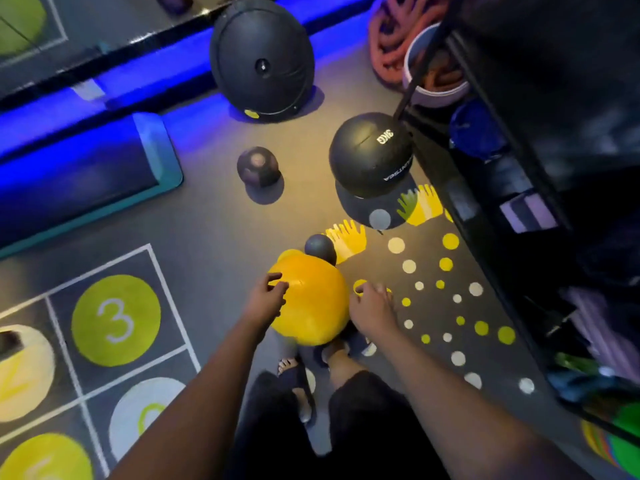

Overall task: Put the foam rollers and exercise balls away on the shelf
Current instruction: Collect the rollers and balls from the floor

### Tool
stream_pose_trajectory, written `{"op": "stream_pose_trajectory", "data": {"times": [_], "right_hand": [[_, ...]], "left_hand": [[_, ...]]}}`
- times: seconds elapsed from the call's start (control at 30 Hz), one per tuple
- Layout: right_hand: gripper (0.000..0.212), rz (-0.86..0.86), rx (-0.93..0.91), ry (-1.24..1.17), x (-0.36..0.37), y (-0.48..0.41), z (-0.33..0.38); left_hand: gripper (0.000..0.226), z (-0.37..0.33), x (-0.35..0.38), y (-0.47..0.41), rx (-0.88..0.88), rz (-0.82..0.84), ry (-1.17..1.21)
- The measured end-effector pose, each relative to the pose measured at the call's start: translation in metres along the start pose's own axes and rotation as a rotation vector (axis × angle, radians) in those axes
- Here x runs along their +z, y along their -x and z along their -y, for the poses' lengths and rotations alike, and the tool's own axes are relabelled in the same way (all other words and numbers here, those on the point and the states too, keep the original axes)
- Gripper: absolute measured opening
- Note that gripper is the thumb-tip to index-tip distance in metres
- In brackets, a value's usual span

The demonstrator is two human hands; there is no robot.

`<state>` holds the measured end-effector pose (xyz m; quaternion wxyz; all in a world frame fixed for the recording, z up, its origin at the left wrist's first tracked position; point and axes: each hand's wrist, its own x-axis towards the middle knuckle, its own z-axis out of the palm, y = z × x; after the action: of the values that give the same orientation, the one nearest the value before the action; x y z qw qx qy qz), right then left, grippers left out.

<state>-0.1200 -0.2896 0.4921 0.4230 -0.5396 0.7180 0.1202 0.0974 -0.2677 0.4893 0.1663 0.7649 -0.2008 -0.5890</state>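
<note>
A smooth, rounded yellow ball (310, 303) is flanked by the two hands above the grey matte floor (214, 230). The left hand (265, 301) is laid against its left side with the fingers curled over the surface; the right hand (372, 306) is seen just beside its right side, fingers bent, and whether it is touching the ball cannot be told. Just beyond the yellow ball, a small dark sphere (320, 249) is seen touching its far edge. Farther ahead of the left hand, a small dull black ball (258, 166) is set on the floor. Ahead of the right hand, a larger black ball marked 3KG (370, 154) is seen against the black shelf frame (485, 216). Farthest off, a big black domed ball (261, 58) is seen beside a coil of reddish rope (391, 39).
</note>
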Motion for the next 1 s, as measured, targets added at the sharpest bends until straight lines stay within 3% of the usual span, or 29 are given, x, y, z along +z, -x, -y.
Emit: {"op": "stream_pose_trajectory", "data": {"times": [0.23, 0.3, 0.4, 0.43, 0.53, 0.7, 0.73, 0.83, 0.93, 1.0], "right_hand": [[0.036, 0.122, 0.18, -0.183, 0.064, -0.117, -0.043], [0.052, 0.197, 0.293, -0.25, 0.111, -0.157, -0.059], [0.099, 0.272, 0.391, -0.401, 0.164, -0.206, -0.072], [0.103, 0.262, 0.429, -0.479, 0.191, -0.232, -0.077], [0.102, 0.195, 0.538, -0.634, 0.263, -0.297, -0.083], [0.097, 0.004, 0.617, -0.701, 0.306, -0.339, -0.127], [0.1, -0.019, 0.617, -0.695, 0.304, -0.342, -0.142], [0.105, -0.189, 0.529, -0.722, 0.305, -0.347, -0.174], [0.1, -0.213, 0.555, -0.832, 0.307, -0.328, -0.18], [0.084, -0.191, 0.544, -0.988, 0.306, -0.305, -0.178]], "left_hand": [[0.043, 0.041, 0.004, -0.117, -0.13, -0.06, -0.008], [0.047, 0.061, 0.01, -0.176, -0.135, -0.054, -0.063], [0.046, 0.079, 0.023, -0.255, -0.117, -0.065, -0.158], [0.045, 0.09, 0.029, -0.29, -0.104, -0.085, -0.169], [0.052, 0.134, 0.034, -0.371, -0.109, -0.116, -0.216], [0.11, 0.195, 0.03, -0.456, -0.251, 0.095, -0.206], [0.113, 0.2, 0.035, -0.463, -0.27, 0.153, -0.172], [0.1, 0.21, 0.042, -0.472, -0.257, 0.243, -0.1], [0.093, 0.187, 0.037, -0.445, -0.209, 0.185, -0.133], [0.086, 0.138, 0.037, -0.4, -0.114, 0.103, -0.227]]}}
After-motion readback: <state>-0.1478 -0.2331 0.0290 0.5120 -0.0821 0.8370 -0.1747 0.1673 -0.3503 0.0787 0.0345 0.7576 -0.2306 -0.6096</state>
